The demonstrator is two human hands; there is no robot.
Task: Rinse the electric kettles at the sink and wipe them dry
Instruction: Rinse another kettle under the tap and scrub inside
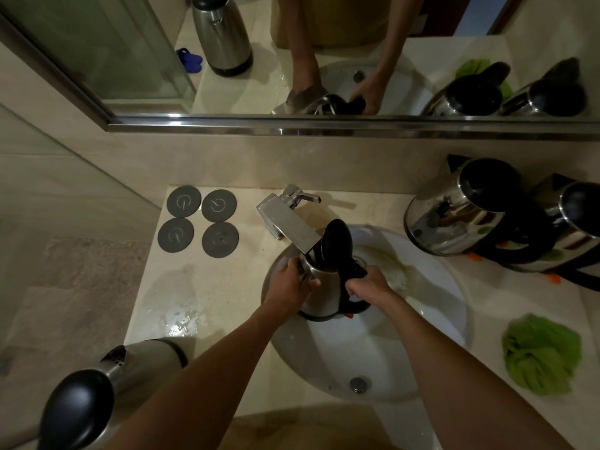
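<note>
A steel electric kettle (324, 292) with its black lid (336, 241) flipped up is held over the white sink (431, 323), its mouth under the square steel faucet (287, 222). My left hand (292, 280) grips the kettle's body near the spout. My right hand (368, 285) is closed around its black handle. Two more steel kettles (454, 209) (571, 232) stand on the counter at the right. Another kettle (107, 381) with a black lid stands at the near left. A green cloth (540, 354) lies bunched to the right of the sink.
Several round grey coasters (201, 220) lie on the marble counter (194, 287) at the back left, with a wet patch (180, 323) in front of them. A mirror (324, 53) runs along the back wall. The drain (358, 383) sits at the sink's near side.
</note>
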